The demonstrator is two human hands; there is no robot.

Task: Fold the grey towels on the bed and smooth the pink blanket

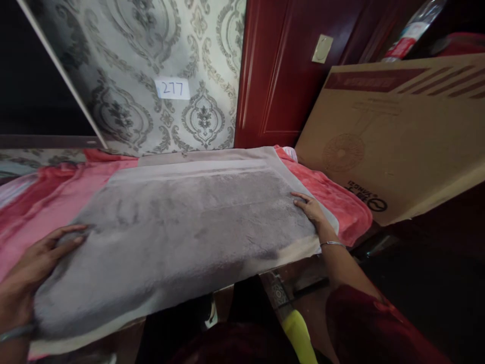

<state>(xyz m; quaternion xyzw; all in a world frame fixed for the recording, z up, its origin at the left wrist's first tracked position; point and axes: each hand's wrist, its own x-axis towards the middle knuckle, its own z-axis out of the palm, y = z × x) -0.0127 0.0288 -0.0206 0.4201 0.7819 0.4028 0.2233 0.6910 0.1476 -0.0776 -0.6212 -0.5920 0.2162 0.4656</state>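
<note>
A grey plush blanket [170,222] is spread out in front of me, fairly smooth, with a pale strip along its far side and a cream edge near me. My left hand [41,258] rests at its left edge, thumb and fingers stretched out and apart. Toward the right edge my right hand [308,207] lies on the grey pile, fingers extended. Beneath the grey blanket, a pink-red fleece cloth [333,202] shows on both sides. Any fingers of my left hand under the edge are hidden.
A large cardboard box [397,136] leans at the right, with a plastic bottle [413,33] behind it. A dark screen [38,81] stands at the left. Behind are patterned wallpaper with a paper label [172,88] reading 277 and a red wood panel [273,76].
</note>
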